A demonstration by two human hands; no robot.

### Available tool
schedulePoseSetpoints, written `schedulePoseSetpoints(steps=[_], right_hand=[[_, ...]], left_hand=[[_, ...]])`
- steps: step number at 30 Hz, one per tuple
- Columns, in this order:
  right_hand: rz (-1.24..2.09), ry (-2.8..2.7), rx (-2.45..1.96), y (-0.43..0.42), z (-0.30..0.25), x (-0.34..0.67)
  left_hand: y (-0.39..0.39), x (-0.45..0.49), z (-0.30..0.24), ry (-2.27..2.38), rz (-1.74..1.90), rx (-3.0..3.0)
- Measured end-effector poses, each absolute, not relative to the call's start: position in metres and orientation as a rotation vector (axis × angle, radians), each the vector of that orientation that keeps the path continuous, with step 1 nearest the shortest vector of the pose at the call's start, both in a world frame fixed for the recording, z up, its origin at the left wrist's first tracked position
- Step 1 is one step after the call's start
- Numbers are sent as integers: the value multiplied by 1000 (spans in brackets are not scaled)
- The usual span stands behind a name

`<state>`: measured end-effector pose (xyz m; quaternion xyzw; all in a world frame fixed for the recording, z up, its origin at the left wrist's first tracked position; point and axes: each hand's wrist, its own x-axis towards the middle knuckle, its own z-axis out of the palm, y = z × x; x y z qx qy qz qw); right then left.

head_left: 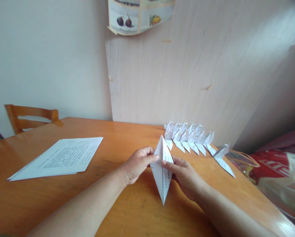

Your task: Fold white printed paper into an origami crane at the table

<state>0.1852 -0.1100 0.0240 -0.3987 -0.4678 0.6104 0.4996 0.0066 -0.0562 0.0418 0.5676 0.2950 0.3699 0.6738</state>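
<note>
A folded paper diamond (159, 179), with printed text on its right half and a crease down its middle, stands point-up in front of me above the table. My left hand (140, 164) grips its left edge, thumb pressed on the front face. On the right edge my right hand (183, 174) pinches it the same way, thumb near the central crease. The fingers behind the paper are largely hidden. Beyond, at the back right, several folded paper pieces (184, 136) with upright points stand in rows. One separate folded piece (224, 161) sits closer to the table's right edge.
A stack of printed sheets (63, 154) lies on the left of the wooden table (108, 194). Behind it is a wooden chair (34, 115). Red and clear plastic bags (273, 168) are beyond the right edge. A fruit poster (140, 19) hangs on the wall.
</note>
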Motion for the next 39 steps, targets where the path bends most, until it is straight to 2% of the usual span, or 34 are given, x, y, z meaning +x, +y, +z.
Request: schedulePoseSetpoints(steps=[15,39], right_hand=[[1633,-1241,-1008,-116,27,184],[1623,-1375,-1070,-121,30,187]], left_hand=[[-59,8,44,658,897,1241],[-55,5,51,762,1104,1161]])
